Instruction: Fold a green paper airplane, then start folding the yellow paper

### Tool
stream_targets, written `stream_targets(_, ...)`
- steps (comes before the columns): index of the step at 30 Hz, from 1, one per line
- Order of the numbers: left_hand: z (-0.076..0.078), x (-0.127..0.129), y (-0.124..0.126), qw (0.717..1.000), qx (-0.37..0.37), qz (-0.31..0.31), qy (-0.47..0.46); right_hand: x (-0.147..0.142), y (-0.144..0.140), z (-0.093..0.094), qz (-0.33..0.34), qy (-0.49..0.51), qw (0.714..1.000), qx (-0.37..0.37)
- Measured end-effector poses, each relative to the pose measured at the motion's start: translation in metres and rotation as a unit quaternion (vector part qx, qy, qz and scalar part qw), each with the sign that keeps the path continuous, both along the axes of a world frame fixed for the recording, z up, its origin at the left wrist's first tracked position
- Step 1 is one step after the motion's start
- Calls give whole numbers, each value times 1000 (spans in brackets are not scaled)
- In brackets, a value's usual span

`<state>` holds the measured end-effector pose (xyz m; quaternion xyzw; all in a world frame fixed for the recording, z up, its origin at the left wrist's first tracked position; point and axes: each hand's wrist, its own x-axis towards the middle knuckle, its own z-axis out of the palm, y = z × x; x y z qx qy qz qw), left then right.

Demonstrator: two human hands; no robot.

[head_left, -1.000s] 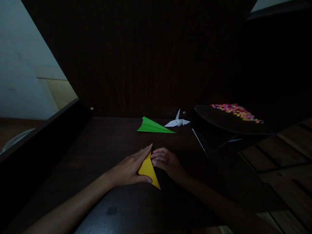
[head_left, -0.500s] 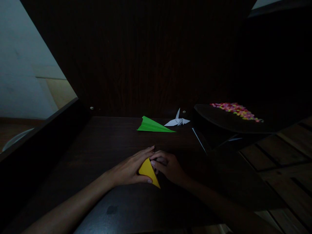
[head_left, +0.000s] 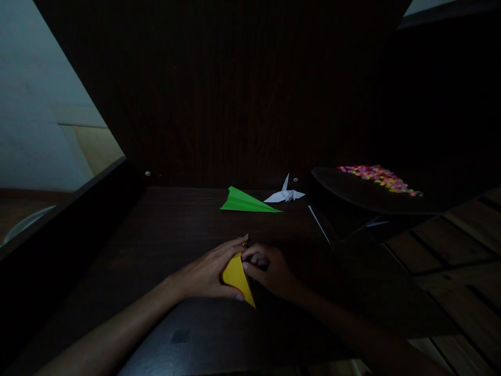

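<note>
Two hands are meeting over a folded yellow paper (head_left: pixel 237 275) lying on the dark bench (head_left: pixel 164 235). The left hand (head_left: pixel 207 271) is lying flat with fingers stretched along the paper's left edge, pressing it down; the right hand (head_left: pixel 270 269) is curling its fingers against the paper's right edge, pinching it lightly. The paper is showing between them as a narrow triangle, its long axis running from a tip near the left fingertips toward the person, the sharper point aiming near and slightly right. Its upper tip is hiding behind the fingers. Farther back are sitting a green paper plane (head_left: pixel 246 202) and a white paper crane (head_left: pixel 285 194). Dim light is making finer creases hard to read.
</note>
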<state>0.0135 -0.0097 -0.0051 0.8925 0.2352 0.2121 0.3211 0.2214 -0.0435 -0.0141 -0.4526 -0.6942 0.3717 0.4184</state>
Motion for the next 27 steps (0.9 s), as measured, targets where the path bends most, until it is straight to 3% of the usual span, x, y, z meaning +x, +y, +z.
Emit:
stream_targets(8,-3,0,-1,1000,7,4,1,0,0,2,-5,-39,995,90)
stream_targets(27,1,1,-1,1000,6,9,17,-1,-2,1,-7,-62,995,77)
